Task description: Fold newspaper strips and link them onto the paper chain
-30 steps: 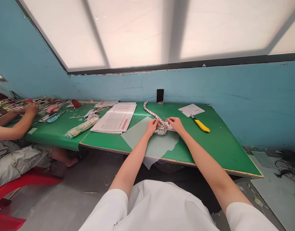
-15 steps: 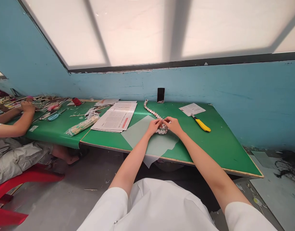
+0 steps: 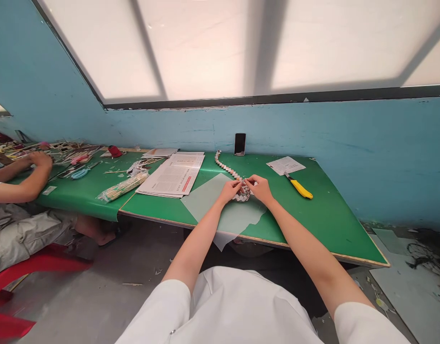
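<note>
A zigzag chain of folded paper (image 3: pixel 226 166) trails back across the green table and curls into a loop at its near end. My left hand (image 3: pixel 229 190) pinches the chain from the left side of that loop. From the right, my right hand (image 3: pixel 259 188) pinches it too, its fingertips close to those of the left. Fingers partly hide the spot where they meet. Beneath the hands lies a translucent sheet (image 3: pixel 200 198) that hangs over the table's front edge.
A yellow-handled knife (image 3: pixel 301 188) touches a printed paper (image 3: pixel 284 165) on the right. A phone (image 3: pixel 240 144) leans on the wall. Folded newspapers (image 3: pixel 173 174) and bagged sticks (image 3: pixel 122 187) lie left. Further left, another person's hand (image 3: pixel 39 159) is near sticks and blue-handled scissors (image 3: pixel 81 173).
My right fingers have shifted slightly away from the left ones, and more of the paper loop shows between them. The camera view has moved a little.
</note>
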Motion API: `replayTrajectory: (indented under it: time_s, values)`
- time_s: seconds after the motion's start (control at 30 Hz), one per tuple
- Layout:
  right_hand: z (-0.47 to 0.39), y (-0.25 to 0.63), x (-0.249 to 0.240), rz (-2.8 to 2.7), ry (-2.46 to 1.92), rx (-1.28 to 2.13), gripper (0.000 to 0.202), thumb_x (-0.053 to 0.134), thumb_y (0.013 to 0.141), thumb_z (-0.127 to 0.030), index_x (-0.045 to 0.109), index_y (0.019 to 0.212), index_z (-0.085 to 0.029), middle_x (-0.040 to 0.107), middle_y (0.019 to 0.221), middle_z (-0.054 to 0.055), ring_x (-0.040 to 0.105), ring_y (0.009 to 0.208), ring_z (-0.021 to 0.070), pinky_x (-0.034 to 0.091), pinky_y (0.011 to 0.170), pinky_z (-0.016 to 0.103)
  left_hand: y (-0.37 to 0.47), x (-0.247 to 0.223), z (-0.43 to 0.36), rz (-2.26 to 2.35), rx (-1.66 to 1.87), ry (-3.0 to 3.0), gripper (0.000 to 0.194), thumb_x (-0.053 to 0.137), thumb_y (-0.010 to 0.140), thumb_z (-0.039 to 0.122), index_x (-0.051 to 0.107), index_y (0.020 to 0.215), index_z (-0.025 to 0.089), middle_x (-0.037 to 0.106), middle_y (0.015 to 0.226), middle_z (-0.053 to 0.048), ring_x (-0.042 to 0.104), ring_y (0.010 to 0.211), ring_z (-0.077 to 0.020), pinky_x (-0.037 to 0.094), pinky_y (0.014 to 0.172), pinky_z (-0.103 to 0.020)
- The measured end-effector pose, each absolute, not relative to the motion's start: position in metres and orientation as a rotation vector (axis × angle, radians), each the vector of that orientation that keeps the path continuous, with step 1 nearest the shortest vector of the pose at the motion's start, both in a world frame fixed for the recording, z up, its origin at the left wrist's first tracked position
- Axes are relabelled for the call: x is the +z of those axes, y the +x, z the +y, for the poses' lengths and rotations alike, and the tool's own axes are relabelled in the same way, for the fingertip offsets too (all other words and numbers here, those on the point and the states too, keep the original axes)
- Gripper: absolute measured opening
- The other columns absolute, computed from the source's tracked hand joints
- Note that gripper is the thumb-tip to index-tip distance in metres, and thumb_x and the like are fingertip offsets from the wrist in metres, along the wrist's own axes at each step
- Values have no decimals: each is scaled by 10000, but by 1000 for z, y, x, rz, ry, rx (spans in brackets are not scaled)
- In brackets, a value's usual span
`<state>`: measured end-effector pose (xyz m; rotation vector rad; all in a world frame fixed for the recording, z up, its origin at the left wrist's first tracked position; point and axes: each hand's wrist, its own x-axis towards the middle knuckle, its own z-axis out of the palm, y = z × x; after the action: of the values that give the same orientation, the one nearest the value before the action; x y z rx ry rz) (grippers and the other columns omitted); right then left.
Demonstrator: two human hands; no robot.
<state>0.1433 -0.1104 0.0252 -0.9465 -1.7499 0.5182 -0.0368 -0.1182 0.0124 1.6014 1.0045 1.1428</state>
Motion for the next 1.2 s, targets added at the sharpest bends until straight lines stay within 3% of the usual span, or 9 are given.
replayTrajectory:
  time_s: [0.13, 0.3, 0.43, 0.73, 1.0, 1.2]
  values:
    - [-109, 142, 20, -1839, -917, 357, 329, 578, 973, -448, 632, 748, -213, 625, 739, 43, 543, 676, 191, 435, 642, 324, -36, 14, -119, 992, 1126, 1573, 473, 629, 880, 577, 734, 859, 116, 719, 707, -71, 596, 620, -149, 451, 626, -266]
    - [-108, 141, 20, -2087, -820, 47, 365, 458, 1048, -358, 620, 751, -221, 575, 728, 64, 517, 756, 231, 435, 727, 357, -36, 11, -116, 942, 1116, 1457, 402, 640, 873, 508, 713, 777, 125, 724, 704, -86, 629, 623, -156, 487, 640, -274]
    - [-109, 141, 22, -2216, -783, -57, 342, 426, 1059, -320, 673, 845, -222, 591, 775, 83, 524, 791, 250, 448, 775, 377, -37, 5, -108, 902, 1211, 1331, 332, 680, 832, 445, 750, 909, 130, 747, 831, -77, 667, 727, -170, 523, 732, -298]
    - [-111, 139, 22, -2160, -785, -45, 292, 455, 1056, -313, 678, 895, -217, 598, 837, 87, 559, 838, 248, 476, 802, 374, -42, 2, -103, 810, 1219, 1243, 411, 754, 771, 428, 756, 1049, 125, 751, 1019, -98, 667, 837, -178, 521, 819, -316]
    - [-115, 136, 20, -2004, -854, 106, 279, 468, 1060, -358, 655, 912, -214, 591, 816, 66, 577, 801, 231, 480, 754, 349, -39, 7, -111, 842, 1148, 1381, 554, 774, 786, 533, 689, 1148, 123, 746, 860, -89, 668, 747, -164, 499, 733, -281]
    - [-113, 138, 20, -2111, -772, 68, 288, 447, 1062, -347, 680, 950, -221, 613, 859, 85, 584, 833, 239, 496, 776, 368, -38, 3, -109, 849, 1138, 1383, 476, 753, 813, 502, 679, 1105, 133, 723, 794, -60, 667, 726, -151, 494, 709, -269]
